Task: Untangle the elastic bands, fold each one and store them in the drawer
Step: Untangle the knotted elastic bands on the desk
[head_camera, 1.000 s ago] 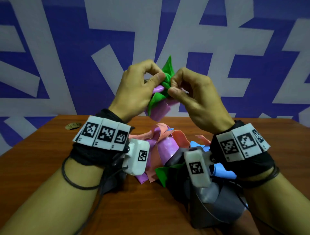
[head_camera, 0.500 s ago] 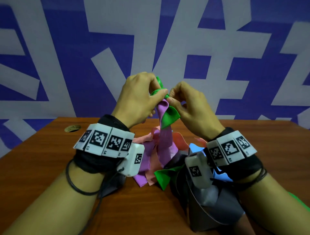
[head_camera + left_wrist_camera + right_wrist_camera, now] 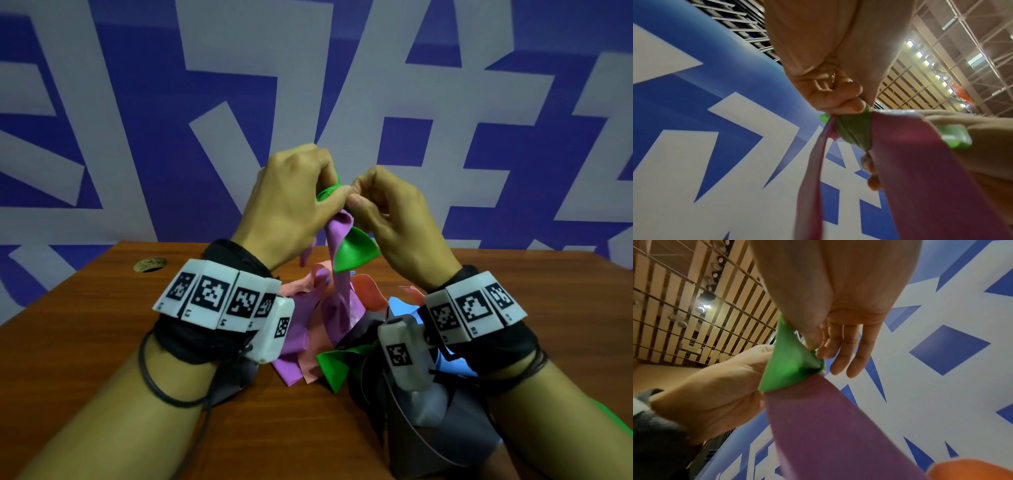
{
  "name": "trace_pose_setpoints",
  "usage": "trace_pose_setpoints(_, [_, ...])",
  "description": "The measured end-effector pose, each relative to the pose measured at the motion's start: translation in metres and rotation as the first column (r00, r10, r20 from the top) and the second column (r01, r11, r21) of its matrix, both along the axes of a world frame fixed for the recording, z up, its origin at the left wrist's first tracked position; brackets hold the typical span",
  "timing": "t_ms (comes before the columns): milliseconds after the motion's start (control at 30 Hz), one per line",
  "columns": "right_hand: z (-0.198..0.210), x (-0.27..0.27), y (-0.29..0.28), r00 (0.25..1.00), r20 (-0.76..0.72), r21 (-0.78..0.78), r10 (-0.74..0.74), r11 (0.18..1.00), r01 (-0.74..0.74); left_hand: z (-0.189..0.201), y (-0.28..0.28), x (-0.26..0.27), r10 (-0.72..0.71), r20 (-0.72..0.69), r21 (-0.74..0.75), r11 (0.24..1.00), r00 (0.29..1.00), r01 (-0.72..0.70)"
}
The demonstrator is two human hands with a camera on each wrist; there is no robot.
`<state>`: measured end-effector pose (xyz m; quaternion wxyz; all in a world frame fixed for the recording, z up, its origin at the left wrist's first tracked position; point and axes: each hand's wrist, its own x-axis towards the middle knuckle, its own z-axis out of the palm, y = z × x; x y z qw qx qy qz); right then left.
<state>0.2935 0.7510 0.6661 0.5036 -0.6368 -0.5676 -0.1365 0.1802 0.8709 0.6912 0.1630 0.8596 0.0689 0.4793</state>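
While both hands are raised above the band pile (image 3: pixel 308 329) on the wooden table (image 3: pixel 85 342), left hand (image 3: pixel 287 209) pinches the green band (image 3: pixel 354 251) at its knot, fingers curled. Right hand (image 3: pixel 394 219) pinches the same green band from the opposite side, remaining fingers loosely bent. Purple band (image 3: pixel 339 240) hangs from the knot down into the pile.

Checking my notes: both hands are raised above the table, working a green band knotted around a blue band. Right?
Not quite. The green band is knotted around a purple band, not a blue one; the head view shows it. Left hand and right hand are indeed raised above the table.
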Motion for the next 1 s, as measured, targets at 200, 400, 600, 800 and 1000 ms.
trace_pose_setpoints(200, [0.001,0.000,0.001,0.999,-0.052,0.017,0.009,1.000,-0.008,-0.001,-0.005,0.001,-0.007,0.056,-0.070,0.997,0.998,0.011])
trace_pose_setpoints(400, [0.003,-0.004,0.000,0.982,0.093,0.115,-0.164,0.981,0.153,-0.001,-0.008,0.001,0.016,0.041,-0.044,0.999,0.999,-0.014])
trace_pose_setpoints(600, [0.005,-0.010,0.000,0.960,0.166,0.124,-0.225,0.971,0.206,-0.001,-0.008,0.003,0.099,0.020,-0.022,0.995,0.995,-0.098])
trace_pose_setpoints(800, [0.002,-0.015,0.005,0.953,0.216,-0.065,-0.212,0.971,0.230,-0.007,-0.003,0.005,0.133,-0.082,-0.059,0.989,0.988,-0.138])
trace_pose_setpoints(1000, [0.021,-0.012,-0.016,0.993,0.112,-0.046,0.037,0.998,-0.032,0.003,-0.004,0.002,0.012,-0.041,-0.106,0.994,0.999,-0.017])
